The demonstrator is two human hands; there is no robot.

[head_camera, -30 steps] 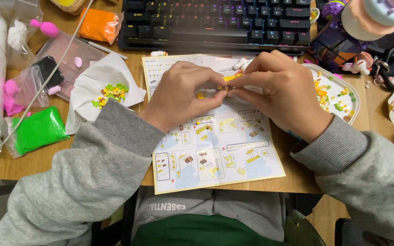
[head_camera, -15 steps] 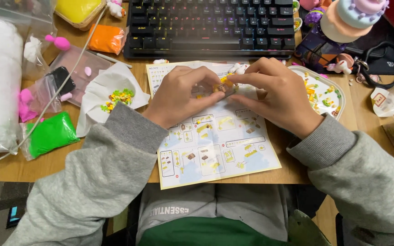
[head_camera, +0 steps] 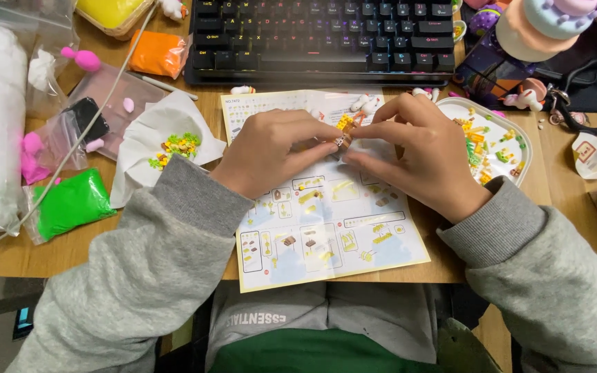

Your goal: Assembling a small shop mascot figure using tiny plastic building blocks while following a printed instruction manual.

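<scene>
Both hands stay locked together over the instruction sheet (head_camera: 326,228), left hand (head_camera: 271,152) and right hand (head_camera: 426,155) pinching the small yellow-and-brown brick model (head_camera: 344,131) between fingertips, barely shifted from a second ago, so assembly looks mid-press.

Left hand (head_camera: 271,152) and right hand (head_camera: 426,155) meet over instruction sheet (head_camera: 326,221), fingertips pinching small yellow-brown brick model (head_camera: 345,131). Black keyboard (head_camera: 323,38) beyond sheet. White tray (head_camera: 519,131) of loose coloured bricks just right of sheet. Paper (head_camera: 150,148) with green and yellow bricks left of sheet; green clay bag (head_camera: 70,204) further left.
</scene>
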